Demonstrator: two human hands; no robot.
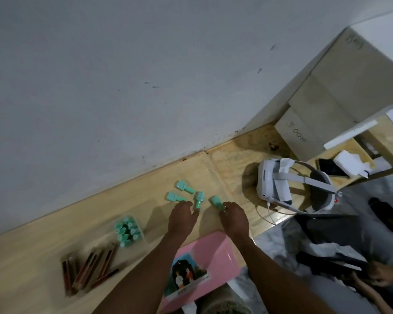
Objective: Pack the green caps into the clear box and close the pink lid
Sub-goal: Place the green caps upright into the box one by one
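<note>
Several loose green caps lie on the wooden table [55, 234] near the wall: one [183, 186] furthest back, one [174, 196] to its left, one [199, 198] in the middle and one [216, 201] on the right. My left hand [182, 217] pinches the lower end of the middle cap, with its fingertips by the left one. My right hand [234, 218] pinches the near end of the right cap. The clear box [142, 237], left of my left forearm, holds several green caps standing upright. The pink lid [216, 250] lies flat at the table's front edge under my forearms.
A second clear box [89, 270] with red and brown sticks sits at the front left. A white headset [281, 184] with a cable lies to the right of my hands. Cardboard boxes [340, 98] stand at the back right, and the wall runs close behind the caps.
</note>
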